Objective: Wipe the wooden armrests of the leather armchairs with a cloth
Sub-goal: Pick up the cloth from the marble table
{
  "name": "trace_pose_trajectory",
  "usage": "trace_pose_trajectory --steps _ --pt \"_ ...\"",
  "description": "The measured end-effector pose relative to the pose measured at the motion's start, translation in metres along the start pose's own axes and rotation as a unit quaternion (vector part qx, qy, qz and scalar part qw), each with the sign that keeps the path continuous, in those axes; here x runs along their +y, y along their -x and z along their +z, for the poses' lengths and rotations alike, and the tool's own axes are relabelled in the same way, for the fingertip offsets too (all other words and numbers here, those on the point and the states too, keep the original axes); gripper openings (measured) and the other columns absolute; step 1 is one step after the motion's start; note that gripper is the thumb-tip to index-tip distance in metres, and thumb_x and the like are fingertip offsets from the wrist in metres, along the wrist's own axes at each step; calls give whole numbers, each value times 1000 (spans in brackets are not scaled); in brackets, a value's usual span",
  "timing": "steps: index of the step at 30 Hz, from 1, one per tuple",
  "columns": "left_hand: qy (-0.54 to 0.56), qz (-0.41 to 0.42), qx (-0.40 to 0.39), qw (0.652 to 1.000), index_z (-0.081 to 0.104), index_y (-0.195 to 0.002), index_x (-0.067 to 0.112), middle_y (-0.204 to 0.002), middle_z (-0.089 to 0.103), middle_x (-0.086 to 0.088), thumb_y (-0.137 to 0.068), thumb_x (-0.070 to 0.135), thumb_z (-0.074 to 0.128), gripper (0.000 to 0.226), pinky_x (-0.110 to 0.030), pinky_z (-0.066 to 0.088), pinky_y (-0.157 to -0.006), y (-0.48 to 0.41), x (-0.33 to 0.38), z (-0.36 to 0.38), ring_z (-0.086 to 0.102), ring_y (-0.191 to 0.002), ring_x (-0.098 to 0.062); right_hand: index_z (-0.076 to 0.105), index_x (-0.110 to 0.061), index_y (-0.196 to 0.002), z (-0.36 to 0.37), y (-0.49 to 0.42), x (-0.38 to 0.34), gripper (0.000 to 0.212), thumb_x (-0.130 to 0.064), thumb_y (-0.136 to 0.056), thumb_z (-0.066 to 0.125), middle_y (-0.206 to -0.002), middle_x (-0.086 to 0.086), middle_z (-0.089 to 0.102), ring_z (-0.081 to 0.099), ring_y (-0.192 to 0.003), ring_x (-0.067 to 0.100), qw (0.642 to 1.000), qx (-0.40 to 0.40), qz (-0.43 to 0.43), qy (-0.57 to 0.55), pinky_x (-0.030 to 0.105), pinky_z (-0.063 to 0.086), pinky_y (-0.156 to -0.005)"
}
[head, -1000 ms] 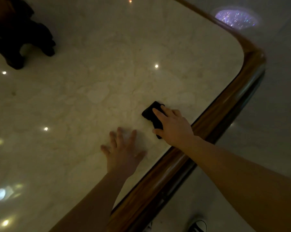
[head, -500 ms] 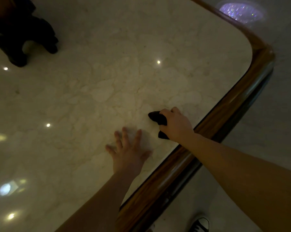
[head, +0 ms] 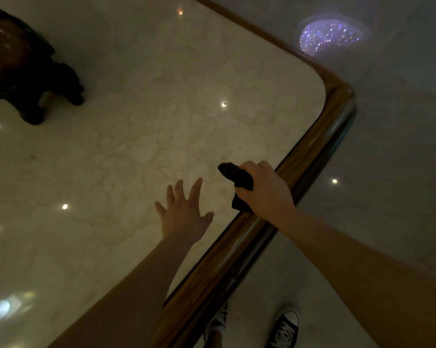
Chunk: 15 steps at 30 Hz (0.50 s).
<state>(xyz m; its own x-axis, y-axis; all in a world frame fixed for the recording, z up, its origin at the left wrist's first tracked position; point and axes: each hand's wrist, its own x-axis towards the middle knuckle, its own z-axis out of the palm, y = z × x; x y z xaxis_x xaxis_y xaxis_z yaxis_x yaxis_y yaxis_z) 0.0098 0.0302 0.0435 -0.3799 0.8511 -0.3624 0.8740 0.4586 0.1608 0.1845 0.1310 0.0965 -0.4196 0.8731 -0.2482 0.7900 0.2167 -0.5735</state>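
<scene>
A dark cloth [head: 238, 182] is bunched in my right hand [head: 263, 188], which is closed around it just above the marble table top, near the table's wooden edge. My left hand [head: 184, 212] rests flat on the marble with its fingers spread, a short way left of the cloth. No armchair or armrest is in view.
The pale marble table top [head: 149, 121] has a rounded wooden rim [head: 319, 139] with a corner at the upper right. A dark carved ornament [head: 23, 69] stands at the far left. Beyond the rim lies shiny floor [head: 387, 146], with my sneakers [head: 284, 325] below.
My right hand went from lying flat on the cloth to gathering it into a fist and lifting it slightly toward the rim. The left hand stayed flat on the marble.
</scene>
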Motion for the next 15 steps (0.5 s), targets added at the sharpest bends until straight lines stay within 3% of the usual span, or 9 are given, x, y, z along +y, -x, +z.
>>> trace_pose_trajectory --steps 4,12,15 --pt "17 40 38 998 -2 -152 43 -164 9 -7 -90 57 50 82 -67 11 -117 27 24 -36 2 -153 -34 52 -27 -123 -42 35 -4 34 -32 -91 63 -106 -3 45 57 -84 22 999 28 18 -19 33 45 -67" --pt "18 117 55 991 4 -153 41 -163 17 -8 -91 57 45 76 -65 13 -117 82 61 -104 9 -152 -32 55 -27 -123 -113 119 -14 35 -27 -90 64 -112 -1 50 59 -91 21 989 87 89 -83 41 52 -82" --pt "26 153 57 986 9 -153 39 -161 22 -9 -91 56 46 74 -65 17 -116 103 76 -126 15 -151 -32 56 -30 -123 -131 156 -18 37 -29 -87 66 -109 -4 53 60 -88 20 978 132 132 -90 34 48 -76"
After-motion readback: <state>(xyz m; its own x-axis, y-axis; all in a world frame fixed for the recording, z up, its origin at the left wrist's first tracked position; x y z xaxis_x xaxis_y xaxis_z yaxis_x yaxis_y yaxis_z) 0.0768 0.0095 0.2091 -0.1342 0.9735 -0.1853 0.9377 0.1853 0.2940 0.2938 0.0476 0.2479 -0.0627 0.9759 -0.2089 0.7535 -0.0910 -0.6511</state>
